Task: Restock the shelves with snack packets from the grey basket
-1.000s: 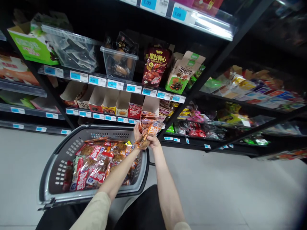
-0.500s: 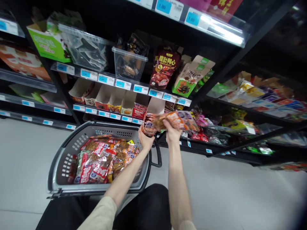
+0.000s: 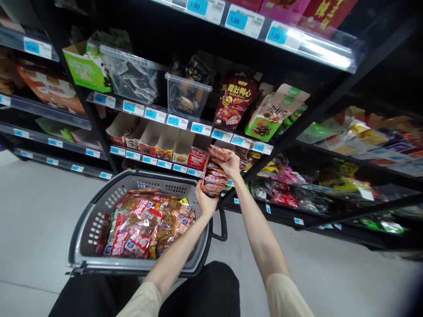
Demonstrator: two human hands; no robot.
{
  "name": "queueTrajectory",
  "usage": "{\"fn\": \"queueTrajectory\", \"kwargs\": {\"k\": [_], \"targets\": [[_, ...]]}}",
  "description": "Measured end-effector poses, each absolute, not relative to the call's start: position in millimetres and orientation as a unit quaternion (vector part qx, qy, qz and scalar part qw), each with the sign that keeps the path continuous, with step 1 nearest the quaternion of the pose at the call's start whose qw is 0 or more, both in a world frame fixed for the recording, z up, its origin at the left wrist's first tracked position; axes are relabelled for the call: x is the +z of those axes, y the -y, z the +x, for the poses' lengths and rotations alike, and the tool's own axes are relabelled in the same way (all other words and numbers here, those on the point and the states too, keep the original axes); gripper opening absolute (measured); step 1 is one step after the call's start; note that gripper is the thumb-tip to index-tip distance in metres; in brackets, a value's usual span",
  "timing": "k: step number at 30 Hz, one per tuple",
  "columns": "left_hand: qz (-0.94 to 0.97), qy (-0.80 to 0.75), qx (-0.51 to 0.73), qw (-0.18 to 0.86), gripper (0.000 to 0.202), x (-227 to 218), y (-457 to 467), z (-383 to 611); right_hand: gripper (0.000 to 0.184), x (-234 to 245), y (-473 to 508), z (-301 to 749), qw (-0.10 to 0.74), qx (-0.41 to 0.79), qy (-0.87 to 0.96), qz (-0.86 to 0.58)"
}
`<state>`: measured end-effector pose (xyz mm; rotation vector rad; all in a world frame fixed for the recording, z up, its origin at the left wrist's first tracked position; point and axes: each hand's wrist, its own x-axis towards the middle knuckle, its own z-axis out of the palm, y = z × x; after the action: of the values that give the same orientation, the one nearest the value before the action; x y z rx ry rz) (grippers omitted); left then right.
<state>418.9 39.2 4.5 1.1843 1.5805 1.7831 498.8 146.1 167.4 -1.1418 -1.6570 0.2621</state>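
My left hand (image 3: 205,200) grips the lower end of a stack of small orange snack packets (image 3: 213,178) held up in front of the lower shelf. My right hand (image 3: 230,165) is closed over the top of the same stack, pinching an orange packet (image 3: 220,152) against it. Below and to the left stands a grey shopping basket (image 3: 99,207) filled with several red and orange snack bags (image 3: 145,220). Both forearms reach forward over my dark trousers.
Black shelving (image 3: 185,125) with blue price tags carries open cardboard display boxes (image 3: 158,141), a clear plastic tub (image 3: 187,94), a dark red pouch (image 3: 234,101) and green-and-white boxes (image 3: 274,112). More packets fill the shelves to the right (image 3: 330,171). The floor (image 3: 36,211) is pale.
My right hand swung its orange packets from out at the right back onto the top of the stack in my left hand. The view shifted slightly right and down.
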Motion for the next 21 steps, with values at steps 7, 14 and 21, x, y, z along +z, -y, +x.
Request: {"fn": "queueTrajectory", "kwargs": {"k": [7, 14, 21], "targets": [[0.431, -0.576, 0.65, 0.242, 0.102, 6, -41, 415, 0.056, 202, -142, 521, 0.418, 0.082, 0.803, -0.416], [0.427, -0.578, 0.65, 0.246, 0.101, 8, -43, 413, 0.015, 182, -138, 534, 0.343, 0.016, 0.825, -0.448], [0.437, -0.59, 0.629, 0.255, 0.102, 14, -44, 409, 0.037, 200, -140, 512, 0.255, -0.036, 0.828, -0.499]]}}
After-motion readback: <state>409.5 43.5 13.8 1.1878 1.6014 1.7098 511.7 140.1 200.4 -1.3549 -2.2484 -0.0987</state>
